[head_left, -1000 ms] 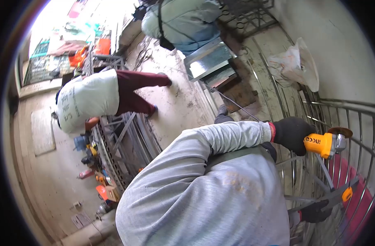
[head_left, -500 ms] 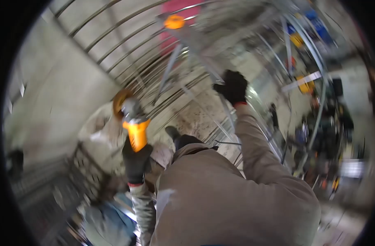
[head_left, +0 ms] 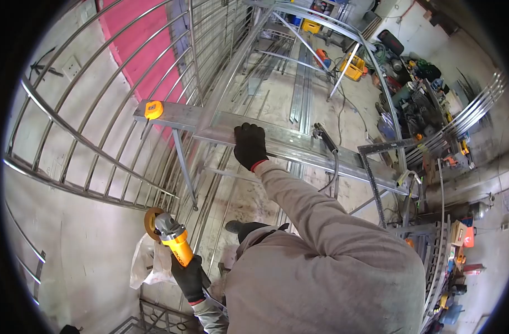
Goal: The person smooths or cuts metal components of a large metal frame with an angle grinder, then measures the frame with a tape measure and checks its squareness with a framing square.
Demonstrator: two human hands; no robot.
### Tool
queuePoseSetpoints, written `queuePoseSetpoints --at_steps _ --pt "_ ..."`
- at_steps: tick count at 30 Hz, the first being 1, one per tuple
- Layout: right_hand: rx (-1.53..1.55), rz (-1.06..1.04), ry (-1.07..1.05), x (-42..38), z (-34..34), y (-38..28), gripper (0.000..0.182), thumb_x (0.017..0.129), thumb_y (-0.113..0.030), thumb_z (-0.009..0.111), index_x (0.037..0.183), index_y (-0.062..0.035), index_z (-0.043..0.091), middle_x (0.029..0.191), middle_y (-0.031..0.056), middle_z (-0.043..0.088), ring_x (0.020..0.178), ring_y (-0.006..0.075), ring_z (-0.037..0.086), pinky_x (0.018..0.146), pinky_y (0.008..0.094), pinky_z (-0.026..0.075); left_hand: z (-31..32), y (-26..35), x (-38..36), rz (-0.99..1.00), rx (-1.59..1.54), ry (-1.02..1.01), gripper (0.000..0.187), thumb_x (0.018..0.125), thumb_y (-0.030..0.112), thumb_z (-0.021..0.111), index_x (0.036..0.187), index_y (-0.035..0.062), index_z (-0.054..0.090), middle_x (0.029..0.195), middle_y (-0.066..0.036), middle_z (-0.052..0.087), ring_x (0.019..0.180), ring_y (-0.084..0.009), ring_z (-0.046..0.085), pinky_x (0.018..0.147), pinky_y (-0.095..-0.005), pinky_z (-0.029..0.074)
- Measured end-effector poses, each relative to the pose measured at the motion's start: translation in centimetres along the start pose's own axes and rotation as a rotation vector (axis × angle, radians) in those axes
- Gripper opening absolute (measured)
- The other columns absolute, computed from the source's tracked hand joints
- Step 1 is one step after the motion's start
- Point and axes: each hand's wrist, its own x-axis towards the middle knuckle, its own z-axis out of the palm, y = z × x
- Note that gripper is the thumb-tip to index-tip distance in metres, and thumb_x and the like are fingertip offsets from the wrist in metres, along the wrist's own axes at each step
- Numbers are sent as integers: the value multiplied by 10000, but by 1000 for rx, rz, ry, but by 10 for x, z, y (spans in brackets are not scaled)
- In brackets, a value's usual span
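Observation:
My left hand [head_left: 189,278], in a dark glove with a red cuff, is closed around the yellow body of an angle grinder [head_left: 178,245]. Its brown disc [head_left: 152,224] points away from me, clear of the metalwork. My right hand [head_left: 250,146], gloved alike, rests with curled fingers on the edge of a metal frame [head_left: 218,106], where it crosses a wide steel beam [head_left: 288,133]. On the beam's left end sits a yellow tape measure [head_left: 154,109]. Further right, a black-handled clamp-like holder with a cable [head_left: 325,138] and a dark steel square [head_left: 368,172] lie on the metal.
A curved barred grille [head_left: 93,150] stands at the left, before a pink panel [head_left: 137,44]. Long metal bars [head_left: 302,83] lie on the floor. Yellow crates [head_left: 353,68] and piled tools [head_left: 416,106] are at the back right. A whitish bag [head_left: 146,259] hangs near the grinder.
The view has turned and sharpened, so the tape measure and beam appear lower and further left. My right hand appears further left, on the frame. The grinder stays in my left hand.

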Motion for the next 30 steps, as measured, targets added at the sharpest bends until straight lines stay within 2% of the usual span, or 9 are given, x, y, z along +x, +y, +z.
queuePoseSetpoints --at_steps 3,12,19,25,30 --pt "18 -9 -23 -2 1 3 207 798 -129 673 1002 -100 697 1010 122 644 1003 323 621 854 465 457 8 -3 6 3 -8 -3 308 800 82 738 1055 48 569 836 0 569 687 -125 558 619 -289 466" --pt "94 -16 41 -6 11 8 269 764 -110 665 1031 -73 668 1034 136 625 1035 344 609 869 474 484 28 6 18 -61 -73 -43 298 812 65 725 1062 44 565 810 -9 571 662 -129 571 610 -280 471" --pt "107 16 7 -12 7 7 287 750 -91 664 1035 -67 664 1073 137 620 1054 344 593 882 475 483 21 -17 27 -89 43 -65 286 828 58 712 1075 34 569 802 -22 590 667 -139 594 619 -283 489" --pt "113 49 41 -13 8 8 232 747 -122 708 976 -89 697 1027 136 637 1045 348 591 903 477 463 31 -10 31 -143 -13 -100 252 850 47 670 1085 34 577 824 -42 622 678 -140 606 615 -284 498" --pt "86 12 30 -20 13 6 268 745 -106 670 1011 -70 669 1051 141 626 1068 350 589 904 474 469 33 -13 45 -140 16 -124 264 853 51 691 1092 30 581 832 -36 618 679 -134 602 614 -281 494"
